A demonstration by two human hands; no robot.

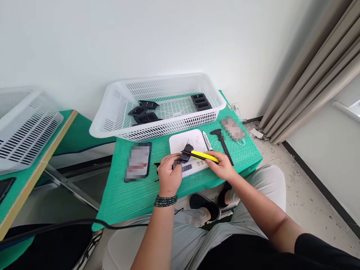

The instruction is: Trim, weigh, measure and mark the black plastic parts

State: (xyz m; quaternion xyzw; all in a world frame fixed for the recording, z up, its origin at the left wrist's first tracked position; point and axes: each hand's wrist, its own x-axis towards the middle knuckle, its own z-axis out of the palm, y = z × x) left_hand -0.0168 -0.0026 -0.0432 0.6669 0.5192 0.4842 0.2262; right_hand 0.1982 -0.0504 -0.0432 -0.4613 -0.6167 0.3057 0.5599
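My left hand (170,173) is closed on a black plastic part (185,154), held tilted over a white digital scale (180,139). In my right hand (221,165) is a yellow and black utility knife (204,156), its front end against the black part. Whether its blade is out is too small to tell. Part of the scale's display shows below the black part. A white marker (207,140) lies beside the scale, and a black caliper (222,144) rests farther right. Some dark scraps partly show behind my left hand.
A large white plastic basket (157,131) with several black parts (201,101) stands at the back against the wall. On the green-covered table (123,202) lie a phone (137,162) on the left and a blurred item (234,128) on the right. Another basket (28,127) sits on the left table.
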